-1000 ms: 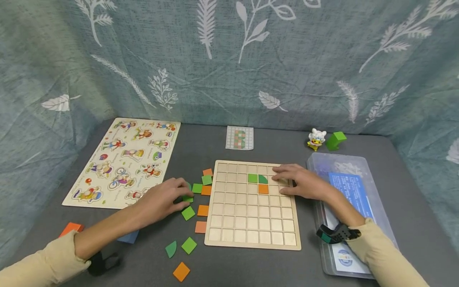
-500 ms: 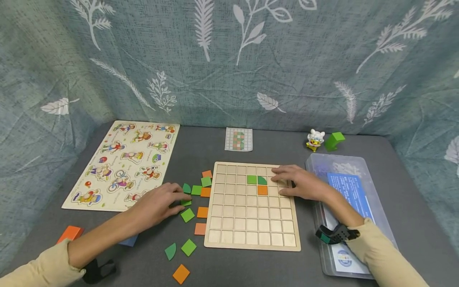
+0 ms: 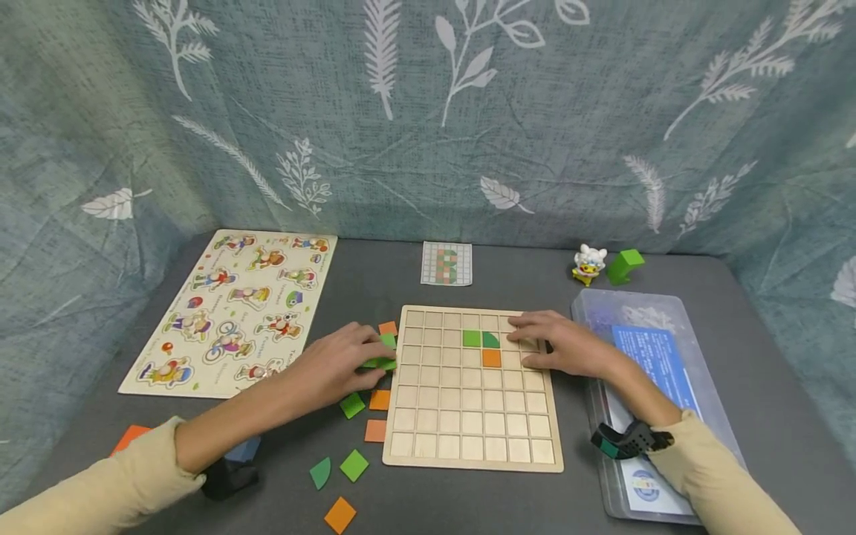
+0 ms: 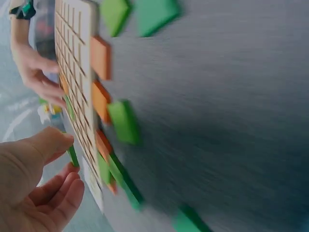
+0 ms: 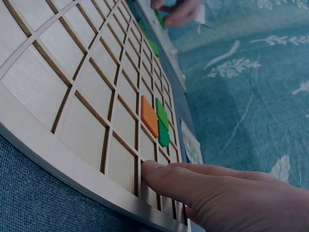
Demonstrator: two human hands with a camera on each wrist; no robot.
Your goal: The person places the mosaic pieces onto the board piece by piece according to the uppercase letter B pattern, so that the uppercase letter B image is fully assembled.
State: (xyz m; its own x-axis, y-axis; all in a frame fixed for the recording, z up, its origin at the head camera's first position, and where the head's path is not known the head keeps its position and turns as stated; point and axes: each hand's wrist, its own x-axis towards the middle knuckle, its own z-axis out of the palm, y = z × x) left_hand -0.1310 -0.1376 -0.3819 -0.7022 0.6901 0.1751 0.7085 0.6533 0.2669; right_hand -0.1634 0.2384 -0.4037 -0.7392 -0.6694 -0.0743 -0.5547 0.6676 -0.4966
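My left hand [image 3: 337,364] pinches a light green square tile [image 4: 72,155] between thumb and fingertips, raised at the left edge of the wooden grid board [image 3: 471,465]. My right hand [image 3: 562,342] rests on the board's upper right, fingers extended and thumb tip on a cell. Set in the grid are a light green square [image 3: 471,339], a dark green quarter circle [image 3: 491,339] and, below that, an orange square [image 3: 491,358]. Along the board's left side lie loose tiles, including an orange square [image 3: 380,400] and a salmon one [image 3: 376,430]; my left hand hides some others.
Behind the board lies a small pattern card [image 3: 446,264]. A picture puzzle board [image 3: 267,297] is at the left, a clear plastic case [image 3: 602,475] under my right forearm. A toy figure [image 3: 588,264] and green block [image 3: 626,266] stand at the back right. More tiles lie front left.
My left hand has picked up a light green square from the loose tiles and carried it right, toward the board. My right hand has stayed in place.
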